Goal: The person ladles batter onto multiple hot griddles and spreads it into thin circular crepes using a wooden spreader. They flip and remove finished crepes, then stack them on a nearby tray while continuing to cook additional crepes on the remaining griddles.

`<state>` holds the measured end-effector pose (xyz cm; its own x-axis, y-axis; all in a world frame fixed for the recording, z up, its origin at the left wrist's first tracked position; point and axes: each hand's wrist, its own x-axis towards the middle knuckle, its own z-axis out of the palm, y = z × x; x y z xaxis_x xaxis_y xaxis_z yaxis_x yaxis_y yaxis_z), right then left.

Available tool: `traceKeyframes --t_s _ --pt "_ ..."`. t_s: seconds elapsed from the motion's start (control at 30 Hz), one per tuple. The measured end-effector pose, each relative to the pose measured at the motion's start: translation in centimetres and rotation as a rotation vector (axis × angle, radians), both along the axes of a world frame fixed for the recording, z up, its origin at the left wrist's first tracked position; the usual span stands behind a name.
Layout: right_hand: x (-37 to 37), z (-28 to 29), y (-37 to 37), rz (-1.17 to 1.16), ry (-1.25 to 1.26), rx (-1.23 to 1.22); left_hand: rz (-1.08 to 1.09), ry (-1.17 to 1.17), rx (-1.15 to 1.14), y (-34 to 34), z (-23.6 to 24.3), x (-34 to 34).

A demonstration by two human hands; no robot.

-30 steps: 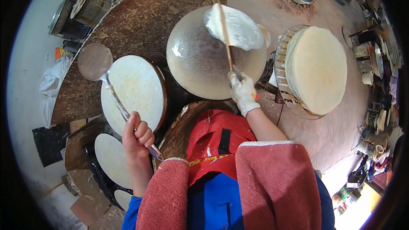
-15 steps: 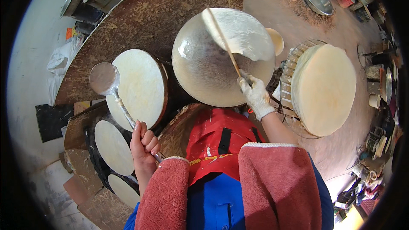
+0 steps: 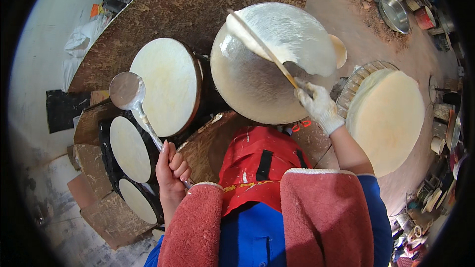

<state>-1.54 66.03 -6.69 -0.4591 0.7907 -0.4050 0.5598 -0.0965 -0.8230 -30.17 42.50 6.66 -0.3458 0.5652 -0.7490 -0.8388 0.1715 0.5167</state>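
My bare left hand is closed round the handle of a metal ladle, its coated bowl raised at the left in front of a pale round sheet. In a white knit glove, my right hand grips a long wooden spreading stick. The stick slants up and left across a large domed round griddle. White wet batter coats the griddle's far and right part, with a thick ridge of it along the stick. Nearer me the surface is bare and shiny.
Pale round sheets lie on a large griddle and several smaller ones at the left. A thick stack of pale pancakes rests on a slatted basket at the right. A scuffed brown board curves behind; a metal basin stands far right.
The stick has swung round with its ridge of batter, and the coated area reaches farther toward the right rim. My right hand has moved right. The ladle stays raised; the whole view has shifted.
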Motion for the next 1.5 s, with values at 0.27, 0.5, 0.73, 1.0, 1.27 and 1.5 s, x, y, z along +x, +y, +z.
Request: traceKeyframes --t_s 0.27,0.5,0.73,1.0,1.27,1.5 --pt "2.0 -2.1 6.6 0.043 -0.013 0.225 0.116 0.011 0.006 -2.1 0.3 2.2" --pt "1.4 0.0 5.0 0.360 -0.110 0.054 0.210 0.022 -0.055 -4.0 -0.4 5.3" --pt "2.8 1.2 7.0 0.347 -0.072 0.125 0.315 0.009 -0.128 -6.2 -0.5 8.0" --pt "-0.8 0.4 5.6 0.479 -0.088 0.164 0.265 0.016 -0.111 -8.6 0.3 8.0" --pt "7.3 0.7 -11.1 0.199 -0.057 -0.155 0.099 -0.042 -0.089 -10.5 -0.8 3.1" --pt "0.9 -5.4 -27.2 -0.339 0.214 -0.254 -0.019 -0.087 -0.022 -15.7 -1.6 -4.1"
